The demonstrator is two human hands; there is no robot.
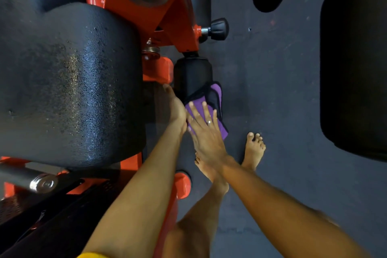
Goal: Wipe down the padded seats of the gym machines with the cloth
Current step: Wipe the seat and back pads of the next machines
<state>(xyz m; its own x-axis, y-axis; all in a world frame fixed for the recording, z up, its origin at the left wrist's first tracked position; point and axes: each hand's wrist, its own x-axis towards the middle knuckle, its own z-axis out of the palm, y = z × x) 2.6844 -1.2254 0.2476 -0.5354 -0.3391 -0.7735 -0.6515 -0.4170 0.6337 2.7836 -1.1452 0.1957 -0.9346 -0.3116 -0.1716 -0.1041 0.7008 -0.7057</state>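
Note:
A purple cloth with dark trim (215,100) is draped over the lower end of a small black padded roller (192,75) on the orange machine frame (167,12). My right hand (206,130) lies flat on the cloth, fingers spread, pressing it against the roller. My left hand (174,107) reaches along the roller's left side, touching it beside the cloth; its fingertips are partly hidden behind the pad. A large black padded seat (67,81), shiny with wet patches, fills the left of the view.
Another big black pad (356,69) stands at the right edge. A black adjustment knob (217,28) juts from the frame above the roller. A steel bar end (41,183) sits at lower left. My bare feet (254,151) stand on the dark rubber floor (282,90).

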